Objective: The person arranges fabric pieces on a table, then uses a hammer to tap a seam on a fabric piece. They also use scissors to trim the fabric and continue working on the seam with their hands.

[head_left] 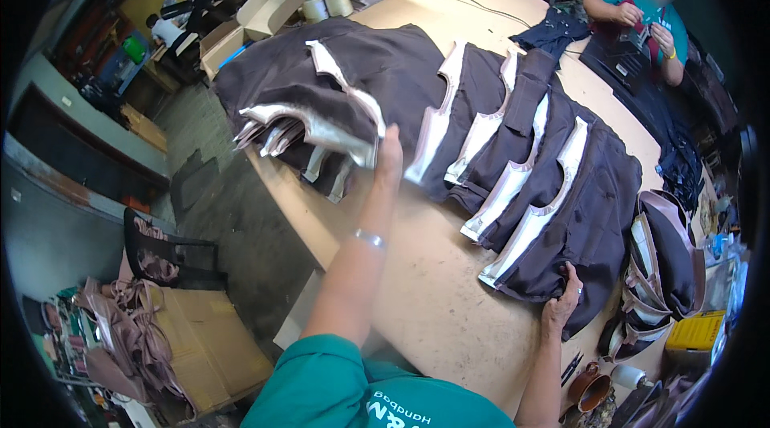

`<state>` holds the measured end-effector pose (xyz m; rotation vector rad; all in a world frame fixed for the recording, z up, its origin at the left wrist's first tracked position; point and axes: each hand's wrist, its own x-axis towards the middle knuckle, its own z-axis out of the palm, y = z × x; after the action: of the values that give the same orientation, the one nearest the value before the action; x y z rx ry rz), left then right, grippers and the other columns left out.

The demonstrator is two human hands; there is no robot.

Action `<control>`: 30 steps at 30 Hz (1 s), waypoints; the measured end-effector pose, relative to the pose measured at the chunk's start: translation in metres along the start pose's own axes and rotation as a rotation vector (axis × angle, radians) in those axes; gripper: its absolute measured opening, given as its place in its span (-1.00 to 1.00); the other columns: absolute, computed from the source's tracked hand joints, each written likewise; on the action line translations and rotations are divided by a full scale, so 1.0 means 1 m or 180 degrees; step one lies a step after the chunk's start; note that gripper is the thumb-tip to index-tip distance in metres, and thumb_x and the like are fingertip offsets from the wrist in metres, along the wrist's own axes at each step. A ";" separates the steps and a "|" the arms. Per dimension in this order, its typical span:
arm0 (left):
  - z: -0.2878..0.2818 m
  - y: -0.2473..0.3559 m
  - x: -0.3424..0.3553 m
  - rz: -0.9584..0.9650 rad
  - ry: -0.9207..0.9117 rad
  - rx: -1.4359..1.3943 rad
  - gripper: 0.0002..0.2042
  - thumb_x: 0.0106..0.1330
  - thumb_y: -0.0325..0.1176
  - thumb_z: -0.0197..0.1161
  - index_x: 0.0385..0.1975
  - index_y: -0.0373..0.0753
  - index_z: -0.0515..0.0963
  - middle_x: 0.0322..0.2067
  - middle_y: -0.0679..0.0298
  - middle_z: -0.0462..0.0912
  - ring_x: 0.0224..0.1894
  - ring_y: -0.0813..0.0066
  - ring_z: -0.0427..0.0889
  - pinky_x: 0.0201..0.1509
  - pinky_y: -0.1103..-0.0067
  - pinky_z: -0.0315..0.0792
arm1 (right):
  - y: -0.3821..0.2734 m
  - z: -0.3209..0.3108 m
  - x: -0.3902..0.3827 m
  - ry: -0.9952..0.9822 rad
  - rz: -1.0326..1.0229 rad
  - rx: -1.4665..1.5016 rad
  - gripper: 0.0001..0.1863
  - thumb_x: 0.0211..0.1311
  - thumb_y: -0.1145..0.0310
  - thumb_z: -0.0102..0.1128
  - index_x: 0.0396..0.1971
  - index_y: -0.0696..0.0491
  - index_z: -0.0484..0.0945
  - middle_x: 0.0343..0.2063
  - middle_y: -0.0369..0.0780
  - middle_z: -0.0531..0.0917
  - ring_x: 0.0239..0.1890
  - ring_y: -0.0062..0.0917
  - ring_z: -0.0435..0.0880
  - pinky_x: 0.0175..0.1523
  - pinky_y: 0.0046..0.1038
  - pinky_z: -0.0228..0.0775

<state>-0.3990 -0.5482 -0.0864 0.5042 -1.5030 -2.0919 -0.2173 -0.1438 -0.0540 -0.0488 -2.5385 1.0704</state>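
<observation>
Dark brown bag panels with pale, shiny curved edging lie overlapped in a row on the work table [433, 267]. My left hand [389, 157] is closed on the pale-edged end of one dark panel [341, 111], which is lifted and slightly blurred, above a stack at the left. At the near right end of the row, my right hand [561, 301] grips the lower edge of the nearest dark panel [585, 227]; part of its fingers is hidden by the cloth.
Sewn dark and pink pieces [662, 259] hang by the right edge, near a yellow box [696, 332] and a brown cup [589, 389]. Across the table a co-worker [642, 11] handles small parts. Thread cones [338, 1] and an open carton [277, 7] stand at the back left.
</observation>
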 end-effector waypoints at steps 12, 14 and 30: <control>0.103 0.291 -0.053 0.2526 -0.0381 -0.1103 -0.71 -0.04 -0.60 0.07 -0.24 -0.34 0.41 -0.34 0.33 0.49 -0.32 0.58 0.42 -0.17 0.67 0.27 | 0.003 -0.002 -0.005 0.0019 -0.0090 0.0001 -0.32 -0.42 0.66 -0.34 -0.06 0.17 0.37 -0.28 -0.10 0.49 -0.12 -0.31 0.42 0.09 -0.45 0.15; 0.130 0.302 -0.061 0.2197 -0.0399 -0.1202 -0.70 -0.08 -0.63 0.08 -0.27 -0.31 0.42 -0.33 0.25 0.51 -0.29 0.50 0.50 -0.16 0.65 0.34 | 0.009 -0.005 -0.005 0.0224 -0.0247 -0.0148 -0.35 -0.39 0.62 -0.33 -0.08 0.16 0.38 -0.29 -0.09 0.49 -0.15 -0.31 0.43 0.05 -0.45 0.18; 0.197 0.288 -0.112 0.0232 -0.2557 -0.2475 -0.71 0.15 -0.44 -0.06 -0.13 -0.39 0.35 -0.19 0.11 0.48 -0.20 0.34 0.54 -0.09 0.52 0.45 | -0.004 -0.001 0.002 0.0016 -0.0104 0.0520 -0.35 -0.35 0.71 -0.11 -0.03 0.12 0.30 -0.23 -0.15 0.52 -0.16 -0.36 0.43 0.01 -0.45 0.20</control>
<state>-0.3674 -0.4059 0.2501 -0.7373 -0.8530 -2.7150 -0.2182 -0.1459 -0.0499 0.0340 -2.4298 1.2585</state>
